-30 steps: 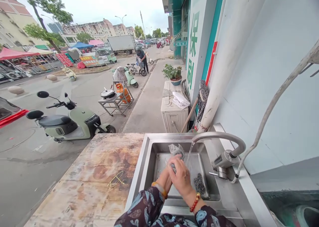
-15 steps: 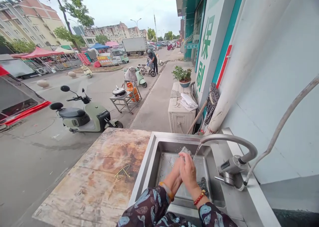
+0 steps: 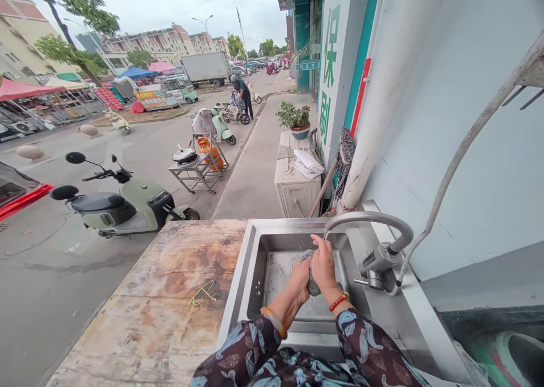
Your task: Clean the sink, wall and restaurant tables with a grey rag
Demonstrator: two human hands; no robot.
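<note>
My left hand (image 3: 300,279) is closed over the sink, fingers curled round what looks like a wet grey cloth (image 3: 306,254), of which only a small part shows. Close beside it, my right hand (image 3: 323,267) has its fingers stretched out near the mouth of the curved faucet (image 3: 369,217). A thin stream of water falls there, partly hidden by the fingers. Below and between the hands, a dark, mesh-like scrubber (image 3: 313,288) shows in the steel sink (image 3: 255,262). Whether a hand touches it I cannot tell.
A wooden board (image 3: 157,296) with a thin yellow-green tie (image 3: 203,293) adjoins the sink's left side. The faucet lever (image 3: 361,282) and a grey hose stand at right. Beyond are a scooter (image 3: 127,200), a metal cart (image 3: 199,171) and a potted plant (image 3: 293,117).
My hands were clasped together round the grey thing; now they are slightly apart and the right fingers have straightened toward the faucet. The view has shifted a little to the right.
</note>
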